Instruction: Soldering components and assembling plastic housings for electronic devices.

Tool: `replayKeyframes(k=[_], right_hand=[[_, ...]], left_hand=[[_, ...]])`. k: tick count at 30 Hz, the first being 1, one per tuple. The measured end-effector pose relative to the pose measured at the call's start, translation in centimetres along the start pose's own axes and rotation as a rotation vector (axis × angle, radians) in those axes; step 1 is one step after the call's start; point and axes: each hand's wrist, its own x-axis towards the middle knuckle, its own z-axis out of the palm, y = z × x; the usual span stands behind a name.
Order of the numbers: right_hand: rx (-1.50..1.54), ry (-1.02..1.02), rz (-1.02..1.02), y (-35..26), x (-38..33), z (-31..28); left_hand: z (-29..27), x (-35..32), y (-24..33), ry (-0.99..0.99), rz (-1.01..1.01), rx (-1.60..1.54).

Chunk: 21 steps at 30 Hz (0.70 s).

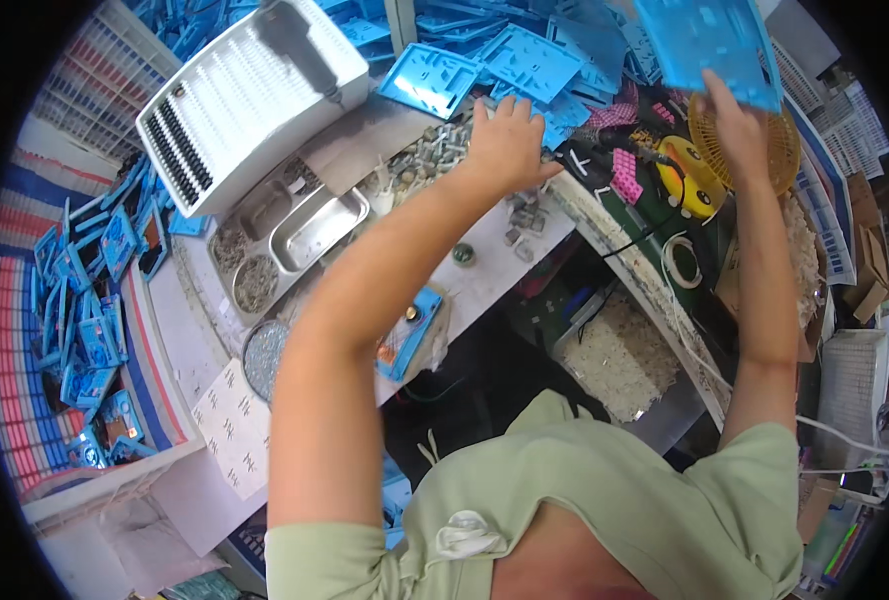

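Observation:
At the upper right my right hand (740, 130) is closed on the lower edge of a light blue plastic panel (707, 55), raised above the bench. My left hand (510, 145) stretches forward with its fingers apart, over a heap of small grey metal parts (430, 155). Just beyond its fingertips lie more blue plastic panels (530, 62), piled along the back. Whether the fingertips touch any of them I cannot tell. Closer to me, another blue panel (417, 325) with a brass-coloured round part rests on the bench, partly covered by my left forearm.
A white rack (265, 110) with rows of black pieces stands at the upper left, a dark power tool (300, 45) above it. Below it is a steel compartment tray (320, 230). A basket (155, 400) holds blue units. A yellow basket (780, 150) stands beyond my right wrist.

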Motion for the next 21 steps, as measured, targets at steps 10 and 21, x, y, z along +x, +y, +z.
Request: replayKeyframes(k=[10,21], right_hand=[[0.382,0.105,0.143,2.9,-5.3,-2.3],[0.549,0.080,0.064,-3.1,-5.9,4.1]], left_hand=[[7.4,8.1,-3.6,-0.138,-0.086,0.160],[7.0,6.7,-4.9,-0.115,-0.013,0.046]])
